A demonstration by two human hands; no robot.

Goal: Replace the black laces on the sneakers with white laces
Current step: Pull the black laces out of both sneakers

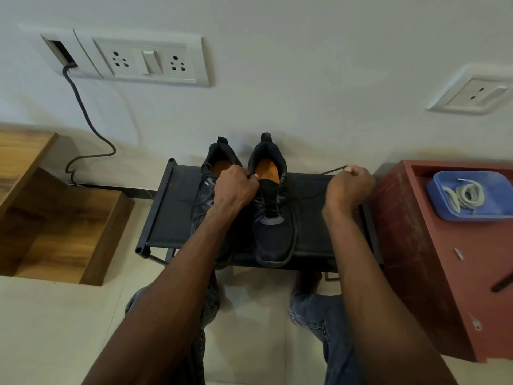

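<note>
White wall forms the background, with a socket panel at upper left and a second socket at right. Against the wall stands a low black rack on a pale tiled floor. Two black sneakers sit side by side on the rack, heels toward the wall, toes toward the person.

Left sneaker: largely covered by the left hand. Its fingers are curled, with the fingertips at the collar of the right sneaker; what they pinch cannot be told.

Right sneaker: black lace is threaded through the eyelets. One lace end runs out to the right, clear of the shoe.

Right hand: fingers closed on that lace end, held taut to the right of the sneaker, above the rack edge.

Right of the rack stands a red cabinet. On it lies a blue tray holding the coiled white laces, well apart from both hands.

Wooden steps stand at left. A dark cable hangs from the socket panel down to the floor.
</note>
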